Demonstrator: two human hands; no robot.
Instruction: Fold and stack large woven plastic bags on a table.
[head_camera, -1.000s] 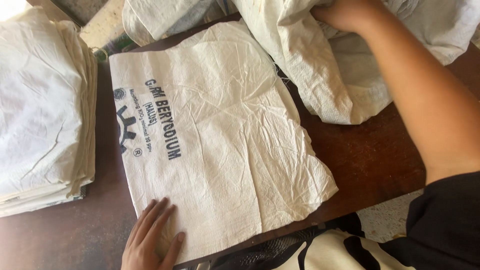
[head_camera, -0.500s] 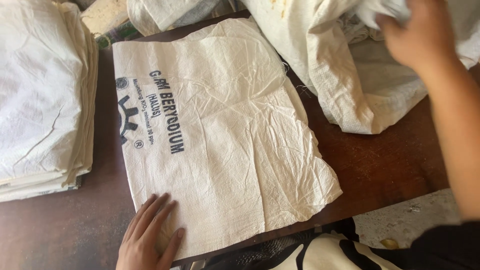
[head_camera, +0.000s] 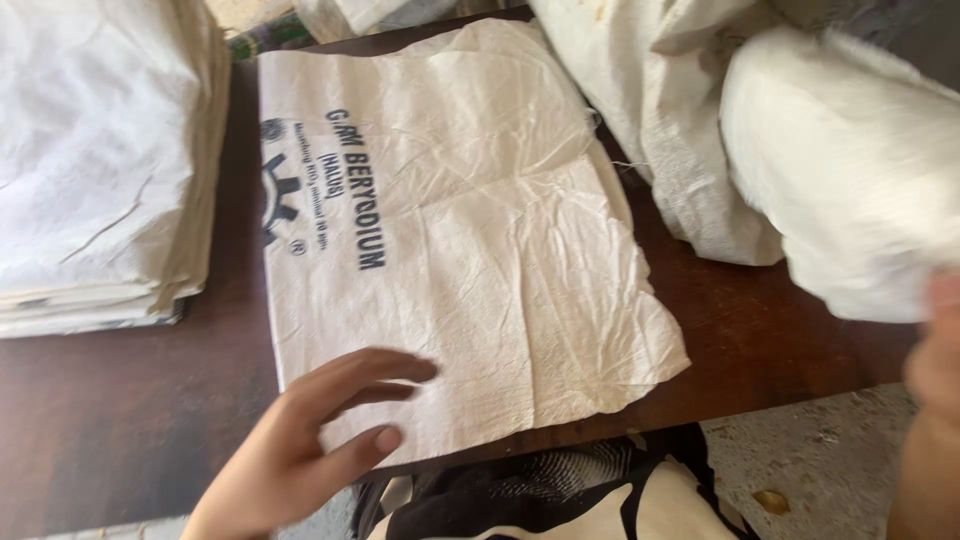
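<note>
Left hand (head_camera: 310, 440) rests open-fingered on the flat woven sack (head_camera: 450, 250), gripping nothing; right hand (head_camera: 935, 400), grip unclear, lifts another sack (head_camera: 850, 170), which could drag it askew.

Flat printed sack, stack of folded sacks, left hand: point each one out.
flat printed sack (head_camera: 480, 260), head view, on its creased white middle.
stack of folded sacks (head_camera: 100, 150), head view, on the top sack's face.
left hand (head_camera: 300, 450), head view, on the knuckles.

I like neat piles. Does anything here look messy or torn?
Yes. The flat white sack under the left hand is creased, with a ragged, frayed right edge. The heap of sacks beside it is crumpled, unlike the neat stack.
</note>
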